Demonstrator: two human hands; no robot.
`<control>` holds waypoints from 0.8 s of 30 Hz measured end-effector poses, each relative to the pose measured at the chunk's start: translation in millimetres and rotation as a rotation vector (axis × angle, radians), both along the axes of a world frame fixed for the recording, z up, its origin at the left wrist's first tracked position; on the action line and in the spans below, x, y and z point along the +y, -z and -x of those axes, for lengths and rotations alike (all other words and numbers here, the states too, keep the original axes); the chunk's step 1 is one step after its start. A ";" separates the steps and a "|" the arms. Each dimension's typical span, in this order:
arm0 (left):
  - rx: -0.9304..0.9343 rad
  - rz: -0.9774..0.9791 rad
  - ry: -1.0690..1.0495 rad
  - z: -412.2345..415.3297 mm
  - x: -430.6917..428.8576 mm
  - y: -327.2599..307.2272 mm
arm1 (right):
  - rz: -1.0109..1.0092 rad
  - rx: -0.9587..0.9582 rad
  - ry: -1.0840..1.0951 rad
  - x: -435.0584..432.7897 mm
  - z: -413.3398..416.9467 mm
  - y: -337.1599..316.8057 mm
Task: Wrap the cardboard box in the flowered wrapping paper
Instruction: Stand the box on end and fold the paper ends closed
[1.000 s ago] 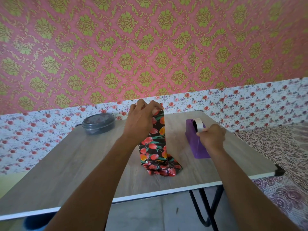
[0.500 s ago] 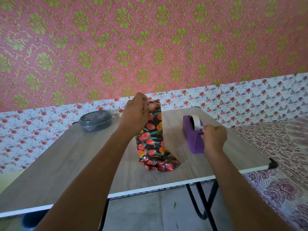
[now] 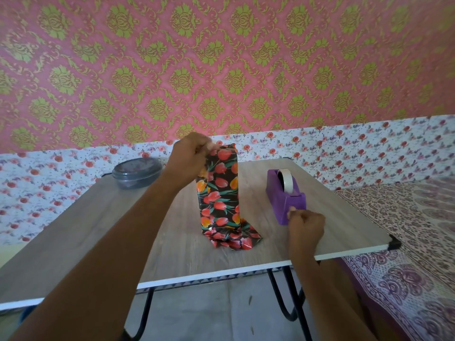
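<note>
The box in flowered wrapping paper (image 3: 219, 193) stands upright mid-surface (image 3: 98, 230), its top edge pinched by the left grip (image 3: 190, 157), while the right grip (image 3: 305, 223) curls at the tape dispenser's (image 3: 283, 198) near end, hold unclear.

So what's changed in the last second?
The right hand slid from the tape roll back to the near end of the purple dispenser. The left hand still pinches the top of the upright wrapped box; nothing else moved.
</note>
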State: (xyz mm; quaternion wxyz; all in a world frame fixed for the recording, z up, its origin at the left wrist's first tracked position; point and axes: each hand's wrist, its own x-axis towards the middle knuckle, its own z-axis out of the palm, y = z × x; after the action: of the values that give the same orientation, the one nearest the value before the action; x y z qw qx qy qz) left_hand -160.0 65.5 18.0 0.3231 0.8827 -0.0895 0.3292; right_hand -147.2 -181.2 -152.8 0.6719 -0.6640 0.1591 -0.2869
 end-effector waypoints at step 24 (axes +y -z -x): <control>-0.108 0.371 -0.144 -6.9 -5.2 31.3 | 0.363 0.093 -0.893 104.7 -30.3 -222.0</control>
State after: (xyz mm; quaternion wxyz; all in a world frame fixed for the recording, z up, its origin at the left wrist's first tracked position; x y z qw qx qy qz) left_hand -153.2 60.3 -13.3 0.4504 0.7935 0.0187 0.4089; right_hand -116.9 -76.5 69.2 0.5950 -0.7859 -0.1643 0.0364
